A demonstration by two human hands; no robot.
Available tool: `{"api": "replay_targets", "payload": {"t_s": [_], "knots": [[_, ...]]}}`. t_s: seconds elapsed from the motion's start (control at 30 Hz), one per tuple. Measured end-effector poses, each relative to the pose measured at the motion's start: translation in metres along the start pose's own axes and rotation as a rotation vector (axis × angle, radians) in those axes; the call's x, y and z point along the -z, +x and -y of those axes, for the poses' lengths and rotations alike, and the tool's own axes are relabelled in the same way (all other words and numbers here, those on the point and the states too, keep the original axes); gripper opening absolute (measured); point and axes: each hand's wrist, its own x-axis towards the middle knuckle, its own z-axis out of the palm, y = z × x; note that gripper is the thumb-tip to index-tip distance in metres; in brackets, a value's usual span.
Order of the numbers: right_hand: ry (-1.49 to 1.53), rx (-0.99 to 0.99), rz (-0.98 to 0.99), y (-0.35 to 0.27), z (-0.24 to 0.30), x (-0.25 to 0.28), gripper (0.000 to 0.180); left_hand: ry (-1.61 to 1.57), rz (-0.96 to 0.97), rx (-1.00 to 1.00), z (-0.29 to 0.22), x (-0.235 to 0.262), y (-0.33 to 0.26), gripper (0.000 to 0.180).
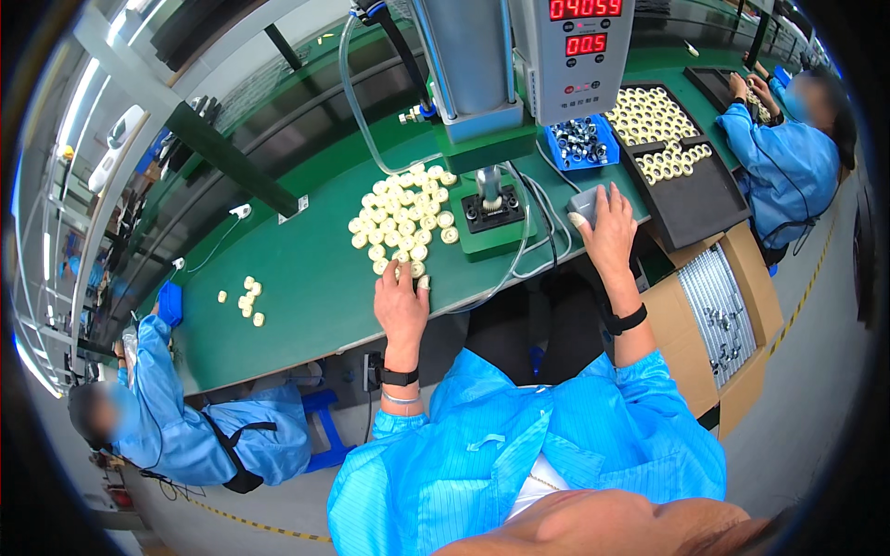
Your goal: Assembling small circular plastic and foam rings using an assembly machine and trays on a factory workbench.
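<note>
In the head view, we rest our left hand (400, 301) on the green worktop (306, 287), fingers curled loosely at the near edge of a heap of small cream rings (403, 218); whether it pinches one we cannot tell. Our right hand (607, 232) lies open, fingertips on a grey button box (584, 202), right of the press fixture (491, 208). The rings look light, stiff and smooth; we judge a fingertip pinch across the rim suits them.
</note>
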Motion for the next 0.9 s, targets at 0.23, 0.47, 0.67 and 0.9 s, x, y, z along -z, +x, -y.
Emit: {"api": "replay_targets", "payload": {"t_s": [0.23,0.47,0.67,0.9], "knots": [[0.759,0.138,0.013,0.036,0.052,0.043,0.071,-0.037,-0.026,-0.024,0.001,-0.007,0.003,0.045],[0.909,0.247,0.307,0.091,0.114,0.028,0.045,-0.291,-0.002,0.015,-0.009,-0.005,0.011,0.041],[0.616,0.214,0.388,0.091,0.057,0.051,0.041,-0.472,-0.010,0.026,-0.017,0.013,0.015,0.040],[-0.010,-0.312,0.159,0.167,-0.232,0.051,0.033,-0.627,-0.001,-0.001,-0.034,0.002,0.032,0.041]]}}
